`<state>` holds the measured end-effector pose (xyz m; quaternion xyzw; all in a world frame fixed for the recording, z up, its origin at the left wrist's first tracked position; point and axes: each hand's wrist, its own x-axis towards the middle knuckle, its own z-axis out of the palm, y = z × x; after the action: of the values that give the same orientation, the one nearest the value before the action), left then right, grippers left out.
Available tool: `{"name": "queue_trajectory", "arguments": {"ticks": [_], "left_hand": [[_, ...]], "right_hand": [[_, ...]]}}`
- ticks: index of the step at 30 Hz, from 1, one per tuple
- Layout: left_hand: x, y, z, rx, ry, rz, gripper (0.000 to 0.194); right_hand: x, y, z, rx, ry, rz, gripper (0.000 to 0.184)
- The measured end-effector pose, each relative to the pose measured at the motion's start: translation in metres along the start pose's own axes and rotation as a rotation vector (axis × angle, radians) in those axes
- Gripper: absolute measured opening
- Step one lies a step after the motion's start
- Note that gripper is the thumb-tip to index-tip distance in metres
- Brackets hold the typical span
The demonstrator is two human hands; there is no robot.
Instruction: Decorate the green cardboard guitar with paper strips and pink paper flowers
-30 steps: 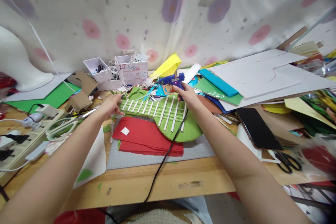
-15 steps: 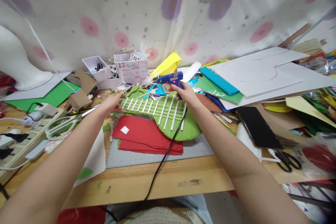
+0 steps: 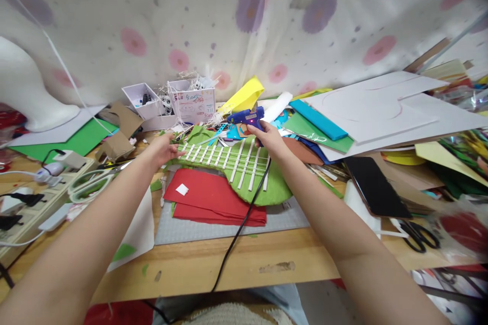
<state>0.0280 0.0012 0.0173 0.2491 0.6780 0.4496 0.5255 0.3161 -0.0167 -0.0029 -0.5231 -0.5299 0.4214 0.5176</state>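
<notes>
My right hand (image 3: 266,138) is closed round the handle of a blue hot glue gun (image 3: 246,115), whose small red light is lit; its nozzle points left. Below it lies a green guitar-shaped craft (image 3: 280,185) with thin strings along it and several white strips (image 3: 235,165) across them. My left hand (image 3: 164,151) has its fingers at the narrow left end of this craft and appears to grip it. The glue gun's black cord (image 3: 238,233) crosses the craft's wide end. Folded red fabric or paper (image 3: 213,195) lies under the craft on a grey cutting mat (image 3: 183,233).
On the left are a power strip (image 3: 49,203) and pale-handled scissors (image 3: 89,185). Small white boxes (image 3: 192,104) stand at the back among scraps. Large white boards (image 3: 373,106), a phone (image 3: 375,188) and black-handled scissors (image 3: 421,236) lie on the right.
The left hand's fingers have shifted slightly at the craft's narrow end. The glue gun has moved very little, and the craft stays in nearly the same place.
</notes>
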Motion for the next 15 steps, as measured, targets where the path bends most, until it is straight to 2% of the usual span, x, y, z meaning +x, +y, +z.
{"name": "queue_trajectory", "arguments": {"ticks": [5,10,15], "left_hand": [[-0.001,-0.006,-0.006,-0.090,-0.039,-0.054,0.023],[-0.008,-0.012,-0.011,-0.126,-0.078,-0.053,0.035],[-0.005,-0.011,-0.012,-0.313,-0.096,-0.139,0.045]], "right_hand": [[-0.003,0.006,0.002,0.012,-0.007,0.000,0.041],[-0.005,0.005,-0.001,0.018,-0.002,0.012,0.038],[-0.006,0.001,-0.001,0.022,-0.001,0.019,0.041]]}}
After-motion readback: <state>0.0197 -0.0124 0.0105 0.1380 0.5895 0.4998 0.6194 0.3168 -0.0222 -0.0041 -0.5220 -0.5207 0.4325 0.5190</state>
